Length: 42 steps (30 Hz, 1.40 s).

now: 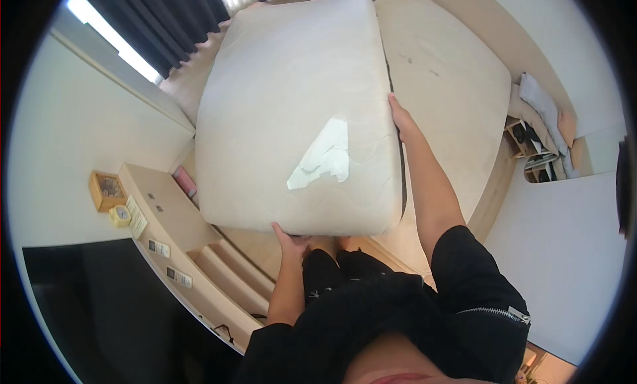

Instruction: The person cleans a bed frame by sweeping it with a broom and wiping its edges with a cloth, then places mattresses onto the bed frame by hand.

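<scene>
A thick cream-white mattress [285, 85] is in front of me, with a bright patch of light on its surface. My left hand [290, 239] grips its near edge from below; the thumb shows against the side and the fingers are mostly hidden underneath. Along the right side, my right hand [400, 118] is closed on the edge by a dark band, its fingers partly out of sight. To the right lies a second cream mattress [444, 78] with a few faint stains, lower than the one I hold.
Left of me runs a low light-wood cabinet [169, 211] with a small yellow clock [120, 215] and a wooden box frame [107, 190] near it. A black television [99, 304] stands at lower left. Dark curtains [159, 19] hang behind. Pillows [541, 105] lie at right.
</scene>
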Each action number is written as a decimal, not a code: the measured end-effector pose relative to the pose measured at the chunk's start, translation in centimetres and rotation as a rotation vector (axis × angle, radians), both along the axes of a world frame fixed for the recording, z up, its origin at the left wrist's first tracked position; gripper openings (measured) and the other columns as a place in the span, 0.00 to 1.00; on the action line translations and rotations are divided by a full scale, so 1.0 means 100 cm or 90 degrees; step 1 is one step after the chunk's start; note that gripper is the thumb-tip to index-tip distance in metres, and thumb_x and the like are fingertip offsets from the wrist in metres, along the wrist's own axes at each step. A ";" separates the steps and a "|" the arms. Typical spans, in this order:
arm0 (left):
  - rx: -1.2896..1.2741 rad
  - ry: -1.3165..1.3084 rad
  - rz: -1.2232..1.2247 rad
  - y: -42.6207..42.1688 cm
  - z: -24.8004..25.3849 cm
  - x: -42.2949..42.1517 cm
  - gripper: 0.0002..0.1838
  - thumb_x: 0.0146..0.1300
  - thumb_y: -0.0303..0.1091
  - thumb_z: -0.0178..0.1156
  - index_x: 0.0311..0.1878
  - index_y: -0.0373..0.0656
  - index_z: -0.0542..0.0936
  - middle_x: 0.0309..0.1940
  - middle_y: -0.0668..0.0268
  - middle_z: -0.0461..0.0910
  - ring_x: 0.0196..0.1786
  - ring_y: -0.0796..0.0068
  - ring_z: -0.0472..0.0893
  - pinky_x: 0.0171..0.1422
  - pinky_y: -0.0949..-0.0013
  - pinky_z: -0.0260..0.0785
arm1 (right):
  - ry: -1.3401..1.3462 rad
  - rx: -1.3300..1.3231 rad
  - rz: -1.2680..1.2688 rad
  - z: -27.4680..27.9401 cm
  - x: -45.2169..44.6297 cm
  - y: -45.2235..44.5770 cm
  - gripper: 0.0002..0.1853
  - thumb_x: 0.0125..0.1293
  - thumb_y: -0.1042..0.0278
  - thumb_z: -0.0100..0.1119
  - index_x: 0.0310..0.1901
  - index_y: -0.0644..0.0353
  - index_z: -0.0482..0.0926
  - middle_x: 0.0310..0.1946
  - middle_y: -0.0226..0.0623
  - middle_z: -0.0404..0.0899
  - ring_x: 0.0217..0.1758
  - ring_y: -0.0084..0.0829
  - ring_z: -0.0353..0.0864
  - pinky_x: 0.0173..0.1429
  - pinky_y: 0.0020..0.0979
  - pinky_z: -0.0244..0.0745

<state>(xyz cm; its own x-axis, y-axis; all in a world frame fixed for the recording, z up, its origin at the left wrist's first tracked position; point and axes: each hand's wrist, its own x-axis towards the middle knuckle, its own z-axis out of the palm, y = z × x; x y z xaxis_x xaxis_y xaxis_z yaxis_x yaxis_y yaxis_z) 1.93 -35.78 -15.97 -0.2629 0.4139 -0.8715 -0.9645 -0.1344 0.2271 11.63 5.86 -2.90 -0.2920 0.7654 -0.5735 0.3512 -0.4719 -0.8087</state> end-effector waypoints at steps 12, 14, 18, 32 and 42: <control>0.108 0.004 0.141 0.027 -0.012 0.013 0.41 0.59 0.71 0.41 0.66 0.49 0.61 0.65 0.61 0.62 0.66 0.57 0.61 0.68 0.46 0.53 | -0.165 0.081 0.024 -0.041 -0.057 0.105 0.45 0.59 0.31 0.47 0.60 0.70 0.65 0.57 0.51 0.71 0.59 0.41 0.71 0.62 0.35 0.65; 0.092 -0.023 0.152 0.029 -0.012 0.012 0.40 0.59 0.70 0.42 0.65 0.49 0.62 0.64 0.61 0.63 0.66 0.57 0.62 0.67 0.48 0.54 | -0.135 0.060 0.011 -0.042 -0.059 0.104 0.44 0.60 0.31 0.46 0.61 0.68 0.65 0.57 0.49 0.71 0.60 0.40 0.71 0.62 0.36 0.65; 0.114 -0.035 0.157 0.032 -0.032 0.013 0.39 0.60 0.69 0.43 0.65 0.50 0.63 0.63 0.62 0.64 0.65 0.56 0.63 0.67 0.49 0.55 | 0.106 -0.087 -0.009 -0.018 -0.061 0.095 0.41 0.63 0.31 0.40 0.63 0.62 0.63 0.57 0.46 0.71 0.60 0.39 0.70 0.61 0.37 0.67; 0.191 0.021 0.125 0.035 -0.029 0.017 0.35 0.65 0.65 0.33 0.65 0.50 0.63 0.63 0.64 0.65 0.64 0.58 0.64 0.68 0.51 0.55 | 0.062 0.039 -0.041 -0.039 -0.052 0.101 0.36 0.69 0.40 0.35 0.53 0.73 0.71 0.47 0.50 0.77 0.48 0.36 0.78 0.54 0.34 0.72; 0.163 0.028 0.106 0.034 0.054 0.017 0.28 0.66 0.57 0.35 0.59 0.50 0.70 0.57 0.64 0.72 0.59 0.58 0.71 0.63 0.49 0.62 | 0.085 0.085 0.019 0.019 -0.056 0.090 0.35 0.70 0.41 0.37 0.58 0.72 0.67 0.55 0.53 0.72 0.56 0.41 0.73 0.57 0.38 0.69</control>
